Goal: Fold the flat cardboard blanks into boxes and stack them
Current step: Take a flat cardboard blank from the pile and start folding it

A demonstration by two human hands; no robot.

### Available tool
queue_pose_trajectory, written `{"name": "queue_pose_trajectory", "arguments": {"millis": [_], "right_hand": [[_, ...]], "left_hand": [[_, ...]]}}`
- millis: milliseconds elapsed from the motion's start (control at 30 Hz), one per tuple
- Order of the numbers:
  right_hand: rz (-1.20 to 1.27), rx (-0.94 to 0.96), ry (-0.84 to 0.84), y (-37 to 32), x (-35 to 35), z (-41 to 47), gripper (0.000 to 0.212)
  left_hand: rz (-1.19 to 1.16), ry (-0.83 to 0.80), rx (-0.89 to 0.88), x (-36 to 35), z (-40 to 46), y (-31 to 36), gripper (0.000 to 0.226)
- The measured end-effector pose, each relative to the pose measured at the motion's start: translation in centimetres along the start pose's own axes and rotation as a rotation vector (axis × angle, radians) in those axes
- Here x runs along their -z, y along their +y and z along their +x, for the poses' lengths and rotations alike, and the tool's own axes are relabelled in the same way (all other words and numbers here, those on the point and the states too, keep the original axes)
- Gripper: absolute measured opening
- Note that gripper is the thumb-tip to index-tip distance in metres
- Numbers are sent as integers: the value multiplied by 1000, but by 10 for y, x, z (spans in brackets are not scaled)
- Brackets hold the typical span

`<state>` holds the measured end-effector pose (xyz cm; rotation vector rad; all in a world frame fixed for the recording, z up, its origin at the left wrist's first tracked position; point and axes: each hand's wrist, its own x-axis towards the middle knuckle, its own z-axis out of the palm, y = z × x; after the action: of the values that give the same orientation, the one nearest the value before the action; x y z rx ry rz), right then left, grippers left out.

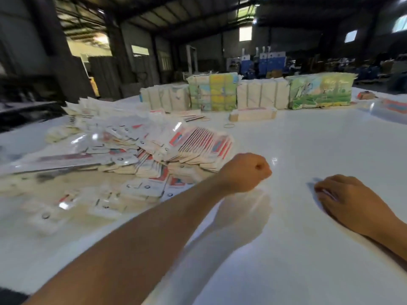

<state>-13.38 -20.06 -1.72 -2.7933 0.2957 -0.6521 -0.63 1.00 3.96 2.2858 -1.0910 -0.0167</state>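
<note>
A big loose heap of flat white cardboard blanks (136, 150) with red and blue print covers the left half of the white table (308, 139). My left hand (246, 171) hovers just right of the heap's edge, curled into a fist with nothing in it. My right hand (350, 199) rests on the bare tabletop at the right, fingers bent with their tips touching the surface, holding nothing. A short bundle of blanks (253, 114) lies farther back in the middle.
Tied bundles of white and colourfully printed sheets (246, 92) stand in a row along the far side. Rubber bands (229, 125) lie near them. A small orange box (365, 95) and a clear-wrapped pack (389, 108) sit at the far right. Dark warehouse floor beyond.
</note>
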Motion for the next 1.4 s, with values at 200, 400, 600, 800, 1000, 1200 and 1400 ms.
{"name": "queue_pose_trajectory", "arguments": {"millis": [200, 400, 600, 800, 1000, 1200, 1400], "right_hand": [[-32, -33, -15, 17, -11, 7, 14], [-52, -4, 4, 19, -10, 5, 15], [-19, -4, 13, 13, -7, 4, 17], [-13, -41, -4, -5, 1, -1, 11], [-61, -37, -50, -8, 7, -4, 16], [-107, -46, -46, -5, 3, 0, 27], [106, -132, -18, 1, 7, 3, 29]], "left_hand": [[318, 374, 356, 114, 26, -71, 20], [294, 91, 636, 109, 25, -120, 70], [691, 42, 514, 69, 31, -112, 9], [794, 117, 461, 57, 34, -107, 3], [705, 252, 528, 91, 32, -101, 6], [665, 551, 122, 63, 22, -12, 26], [732, 388, -439, -31, -30, 24, 24]]}}
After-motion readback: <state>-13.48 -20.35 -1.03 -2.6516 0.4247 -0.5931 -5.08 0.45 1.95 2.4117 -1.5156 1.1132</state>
